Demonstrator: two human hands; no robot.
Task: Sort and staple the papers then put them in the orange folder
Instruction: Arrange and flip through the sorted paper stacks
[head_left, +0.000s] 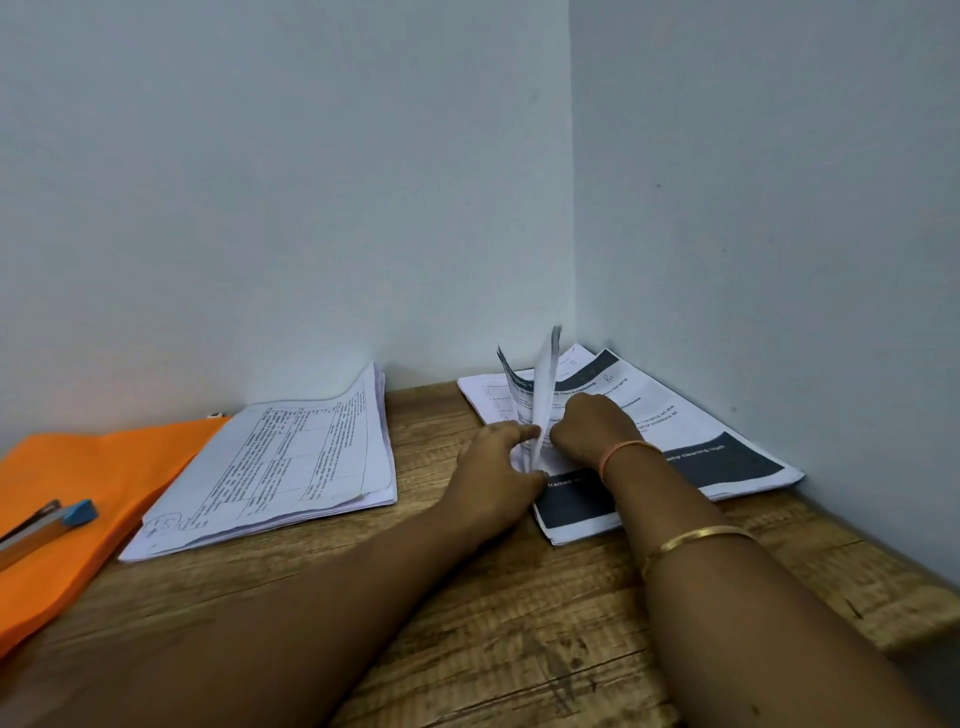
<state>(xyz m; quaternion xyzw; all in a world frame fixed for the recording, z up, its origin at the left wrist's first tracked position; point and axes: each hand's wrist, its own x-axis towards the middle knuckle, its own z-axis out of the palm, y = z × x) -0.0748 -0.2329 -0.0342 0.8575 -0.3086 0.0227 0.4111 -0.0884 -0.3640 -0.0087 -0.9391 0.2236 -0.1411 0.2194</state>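
You are in the sorting step: nothing looks stapled yet, and nothing lies inside the orange folder (78, 483), which sits shut at the left of the tabletop (519, 623) with a slim blue-tipped tool (49, 522) on it; whether it is the stapler I cannot tell.

Both arms reach forward to the right pile (727, 447) in the wall corner. Your left hand (498, 457) pinches the near edge of the lifted sheets (545, 384), which stand almost upright. Your right hand (592, 426) curls against their other side, its grip apparently pinching them too, fingertips hidden.

The left pile (275, 467) lies well apart, partly on the folder. Next, I judge, you need to separate one set cleanly and square its edges.
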